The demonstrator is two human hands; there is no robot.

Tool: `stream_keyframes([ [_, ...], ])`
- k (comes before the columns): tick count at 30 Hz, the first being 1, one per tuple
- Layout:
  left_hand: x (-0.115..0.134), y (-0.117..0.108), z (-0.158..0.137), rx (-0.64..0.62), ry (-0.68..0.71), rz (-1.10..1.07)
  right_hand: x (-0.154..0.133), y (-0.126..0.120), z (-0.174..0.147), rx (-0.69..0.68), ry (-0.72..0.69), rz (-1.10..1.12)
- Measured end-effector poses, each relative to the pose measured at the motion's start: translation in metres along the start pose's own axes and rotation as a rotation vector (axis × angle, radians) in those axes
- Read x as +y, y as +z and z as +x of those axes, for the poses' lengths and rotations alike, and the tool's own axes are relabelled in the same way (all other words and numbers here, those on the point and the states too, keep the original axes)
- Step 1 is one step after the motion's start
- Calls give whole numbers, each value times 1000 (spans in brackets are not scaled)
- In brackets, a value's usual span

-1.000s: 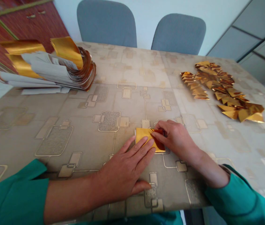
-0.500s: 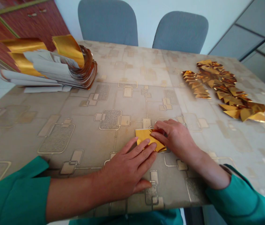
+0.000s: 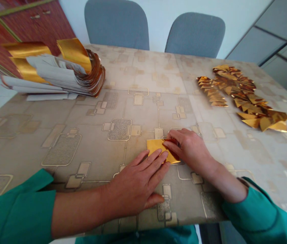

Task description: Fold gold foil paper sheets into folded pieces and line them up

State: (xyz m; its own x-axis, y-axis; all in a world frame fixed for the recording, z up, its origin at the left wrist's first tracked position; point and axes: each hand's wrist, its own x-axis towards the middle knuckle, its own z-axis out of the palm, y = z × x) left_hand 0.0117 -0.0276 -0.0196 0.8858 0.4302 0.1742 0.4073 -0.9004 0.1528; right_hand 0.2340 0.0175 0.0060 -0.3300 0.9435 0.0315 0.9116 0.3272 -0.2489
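Observation:
A small folded sheet of gold foil paper [image 3: 155,145] lies on the patterned tablecloth in front of me. My left hand [image 3: 139,179] is spread, its fingertips resting flat on the paper's near side and its thumb out on the cloth. On the far right side, my right hand [image 3: 188,145] pinches the paper's edge between thumb and fingers, where a darker coppery flap shows. Part of that flap is hidden under the right fingers.
At the back left lies a thick stack of gold and white paper sheets [image 3: 59,74], bent over. Several folded gold paper pieces [image 3: 250,98] sit in rows at the right. Two grey chairs [image 3: 116,25] stand behind the table [image 3: 95,145].
Both hands stay in nearly the same place. The left fingertips have shifted slightly on the paper, and its near right edge now lies flatter.

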Motion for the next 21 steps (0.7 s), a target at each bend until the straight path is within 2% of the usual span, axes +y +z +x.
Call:
stream_keyframes([
  [9,-1,1,0,2,-7,-20,-4,0,1,-31,51,-70],
  [13,-3,-1,2,-8,-9,-46,1,0,1,17,53,-12],
  [17,-6,-3,3,-16,1,-49,3,-13,-8,163,-110,43],
  [21,-8,-2,4,-6,8,-28,-5,-20,-33,179,-337,22],
])
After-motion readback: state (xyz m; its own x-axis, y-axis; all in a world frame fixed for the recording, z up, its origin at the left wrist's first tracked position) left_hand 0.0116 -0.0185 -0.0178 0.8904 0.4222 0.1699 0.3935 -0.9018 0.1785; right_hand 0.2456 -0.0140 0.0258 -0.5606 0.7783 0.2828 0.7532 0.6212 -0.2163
